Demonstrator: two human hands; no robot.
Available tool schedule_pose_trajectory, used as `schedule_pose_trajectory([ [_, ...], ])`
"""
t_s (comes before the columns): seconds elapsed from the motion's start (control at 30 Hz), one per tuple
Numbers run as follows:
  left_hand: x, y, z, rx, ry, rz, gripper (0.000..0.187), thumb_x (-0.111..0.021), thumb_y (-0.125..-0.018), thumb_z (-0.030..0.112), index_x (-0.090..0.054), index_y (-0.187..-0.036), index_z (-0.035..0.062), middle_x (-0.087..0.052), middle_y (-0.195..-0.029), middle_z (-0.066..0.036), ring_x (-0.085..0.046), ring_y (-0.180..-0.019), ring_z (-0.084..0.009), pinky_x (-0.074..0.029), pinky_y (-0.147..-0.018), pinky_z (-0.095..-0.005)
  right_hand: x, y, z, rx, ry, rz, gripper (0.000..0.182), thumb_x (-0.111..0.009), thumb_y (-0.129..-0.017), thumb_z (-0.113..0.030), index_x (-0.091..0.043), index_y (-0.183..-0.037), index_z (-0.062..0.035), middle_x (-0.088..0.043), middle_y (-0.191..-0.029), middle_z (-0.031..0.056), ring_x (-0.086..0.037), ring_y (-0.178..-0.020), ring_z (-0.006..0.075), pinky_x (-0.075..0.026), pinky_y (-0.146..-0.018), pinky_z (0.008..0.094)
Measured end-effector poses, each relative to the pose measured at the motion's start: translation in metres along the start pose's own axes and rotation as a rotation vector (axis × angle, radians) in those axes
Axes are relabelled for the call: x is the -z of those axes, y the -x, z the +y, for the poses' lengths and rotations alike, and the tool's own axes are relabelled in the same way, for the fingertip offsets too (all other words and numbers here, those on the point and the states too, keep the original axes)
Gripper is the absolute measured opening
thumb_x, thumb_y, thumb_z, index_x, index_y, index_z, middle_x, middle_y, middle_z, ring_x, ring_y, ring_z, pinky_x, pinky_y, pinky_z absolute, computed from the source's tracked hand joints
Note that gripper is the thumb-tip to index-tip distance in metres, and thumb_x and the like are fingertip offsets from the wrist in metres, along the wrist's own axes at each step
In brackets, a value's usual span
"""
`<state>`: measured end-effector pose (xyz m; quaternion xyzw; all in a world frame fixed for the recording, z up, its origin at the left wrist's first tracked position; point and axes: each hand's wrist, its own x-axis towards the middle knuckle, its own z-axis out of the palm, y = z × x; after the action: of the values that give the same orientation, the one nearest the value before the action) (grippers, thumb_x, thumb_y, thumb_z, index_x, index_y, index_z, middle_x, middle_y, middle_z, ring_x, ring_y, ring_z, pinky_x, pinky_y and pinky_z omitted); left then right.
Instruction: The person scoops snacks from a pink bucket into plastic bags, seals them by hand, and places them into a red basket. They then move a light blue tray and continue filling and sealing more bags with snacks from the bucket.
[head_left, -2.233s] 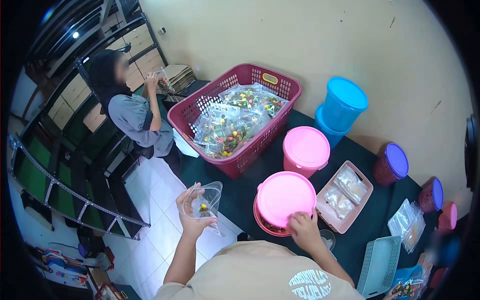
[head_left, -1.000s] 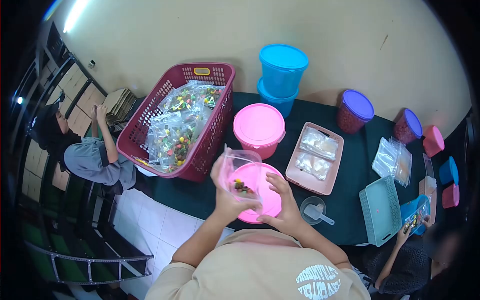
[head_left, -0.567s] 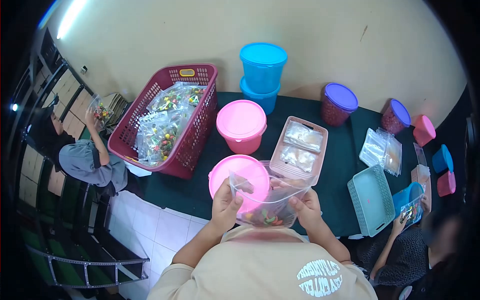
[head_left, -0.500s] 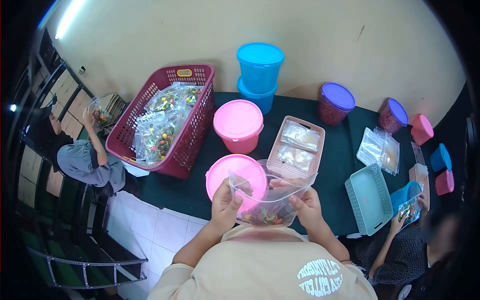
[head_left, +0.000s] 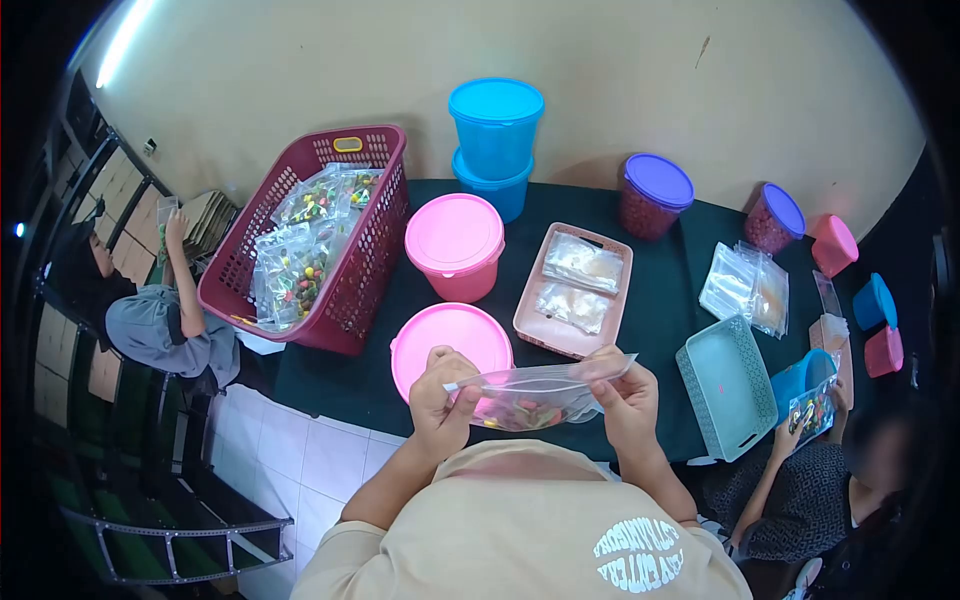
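Observation:
A clear zip bag (head_left: 530,408) with colourful pieces in its bottom is stretched between my two hands, close to my chest. My left hand (head_left: 442,400) pinches its left top corner, thumb towards me. At the other end of the zip, my right hand (head_left: 622,395) grips the right top corner. The bag's mouth now looks flat and drawn into a line; whether the zip is sealed I cannot make out. Just beyond my left hand stands a tub with a pink lid (head_left: 452,350), partly covered by the bag and hand.
A maroon basket (head_left: 335,315) holds several filled bags. Behind are another pink tub (head_left: 455,235) and stacked blue tubs (head_left: 497,130). A pink tray (head_left: 575,345) holds packs of bags. Right: a teal basket (head_left: 730,390), purple-lidded tubs (head_left: 657,185). Two people, left and right, handle bags.
The bag's mouth was gaping between my hands; it has been pulled flat and taut. My right hand has moved slightly right. The whole view has shifted a little.

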<state>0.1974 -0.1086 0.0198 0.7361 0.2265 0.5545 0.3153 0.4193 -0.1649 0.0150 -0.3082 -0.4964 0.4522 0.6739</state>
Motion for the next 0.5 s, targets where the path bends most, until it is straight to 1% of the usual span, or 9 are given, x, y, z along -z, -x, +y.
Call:
schedule_pose_trajectory([
  [0.13, -0.006, 0.001, 0.002, 0.05, 0.007, 0.057, 0.02, -0.059, -0.09, 0.021, -0.06, -0.079, 0.0036, -0.059, -0.073, -0.005, -0.053, -0.068, -0.0179, -0.037, -0.075, -0.0351, 0.004, 0.002, 0.005, 0.08, 0.05, -0.011, 0.014, -0.066, -0.085, -0.009, -0.067, -0.093, 0.0024, -0.062, -0.091, 0.0099, -0.059, -0.087, 0.0171, -0.047, -0.08, 0.0288],
  [0.2, -0.007, -0.002, 0.005, 0.121, 0.192, -0.005, 0.016, -0.065, -0.086, 0.019, -0.062, -0.08, 0.004, -0.061, -0.075, -0.005, -0.055, -0.071, -0.0179, -0.037, -0.077, -0.0347, 0.003, 0.0, 0.002, 0.078, 0.073, -0.015, 0.012, -0.066, -0.084, -0.008, -0.067, -0.091, 0.0024, -0.061, -0.089, 0.009, -0.058, -0.086, 0.0164, -0.046, -0.078, 0.0282],
  [0.23, -0.009, -0.002, 0.006, 0.123, 0.189, -0.004, 0.016, -0.065, -0.086, 0.019, -0.062, -0.08, 0.004, -0.061, -0.075, -0.005, -0.055, -0.071, -0.0179, -0.037, -0.077, -0.0347, 0.002, 0.0, -0.001, 0.076, 0.101, -0.015, 0.01, -0.066, -0.084, -0.006, -0.068, -0.089, 0.0023, -0.06, -0.088, 0.0082, -0.058, -0.084, 0.0157, -0.046, -0.076, 0.0277],
  [0.27, -0.011, -0.002, 0.006, 0.164, 0.238, -0.014, 0.017, -0.067, -0.085, 0.019, -0.062, -0.081, 0.003, -0.061, -0.076, -0.005, -0.054, -0.073, -0.0171, -0.039, -0.071, -0.0325, -0.001, 0.0, -0.004, 0.075, 0.099, -0.015, 0.01, -0.066, -0.084, -0.006, -0.068, -0.089, 0.0023, -0.06, -0.088, 0.0082, -0.058, -0.084, 0.0157, -0.046, -0.076, 0.0277],
  [0.3, -0.012, -0.002, 0.007, 0.203, 0.287, -0.024, 0.018, -0.068, -0.084, 0.019, -0.062, -0.082, 0.002, -0.06, -0.076, -0.006, -0.053, -0.074, -0.0164, -0.041, -0.066, -0.0302, -0.007, -0.001, -0.008, -0.031, -0.01, -0.002, 0.01, -0.067, -0.083, -0.005, -0.068, -0.089, 0.0019, -0.06, -0.087, 0.0074, -0.057, -0.082, 0.0149, -0.045, -0.074, 0.0271],
  [0.33, -0.012, -0.001, 0.007, 0.202, 0.285, -0.022, 0.018, -0.068, -0.084, 0.019, -0.062, -0.082, 0.002, -0.06, -0.076, -0.006, -0.053, -0.074, -0.0164, -0.041, -0.066, -0.0302, -0.01, -0.001, -0.01, -0.137, -0.119, 0.011, 0.01, -0.068, -0.082, -0.004, -0.068, -0.089, 0.0015, -0.059, -0.086, 0.0067, -0.056, -0.08, 0.0141, -0.044, -0.071, 0.0266],
  [0.4, -0.009, 0.0, 0.008, 0.191, 0.259, 0.008, 0.012, -0.07, -0.081, 0.012, -0.063, -0.082, 0.0022, -0.061, -0.075, -0.006, -0.054, -0.074, -0.0162, -0.041, -0.066, -0.0305, -0.01, -0.002, -0.008, -0.166, -0.083, -0.028, 0.01, -0.069, -0.081, -0.005, -0.068, -0.089, 0.0009, -0.059, -0.085, 0.0062, -0.055, -0.079, 0.0134, -0.043, -0.07, 0.0263],
  [0.43, -0.008, 0.001, 0.008, 0.191, 0.257, 0.007, 0.012, -0.07, -0.081, 0.012, -0.063, -0.082, 0.0022, -0.061, -0.075, -0.006, -0.054, -0.074, -0.0162, -0.041, -0.066, -0.0305, -0.009, -0.003, -0.006, -0.194, -0.045, -0.063, 0.011, -0.071, -0.08, -0.005, -0.069, -0.089, 0.0003, -0.059, -0.084, 0.0057, -0.054, -0.077, 0.0128, -0.042, -0.068, 0.026],
  [0.5, -0.007, 0.002, 0.01, 0.146, 0.124, -0.035, 0.008, -0.072, -0.079, 0.01, -0.066, -0.081, 0.005, -0.065, -0.078, -0.005, -0.058, -0.077, -0.0173, -0.039, -0.076, -0.0326, -0.005, 0.003, 0.005, -0.149, -0.017, -0.045, 0.011, -0.071, -0.079, -0.005, -0.069, -0.089, -0.0002, -0.059, -0.086, 0.0062, -0.054, -0.077, 0.0127, -0.042, -0.068, 0.026],
])
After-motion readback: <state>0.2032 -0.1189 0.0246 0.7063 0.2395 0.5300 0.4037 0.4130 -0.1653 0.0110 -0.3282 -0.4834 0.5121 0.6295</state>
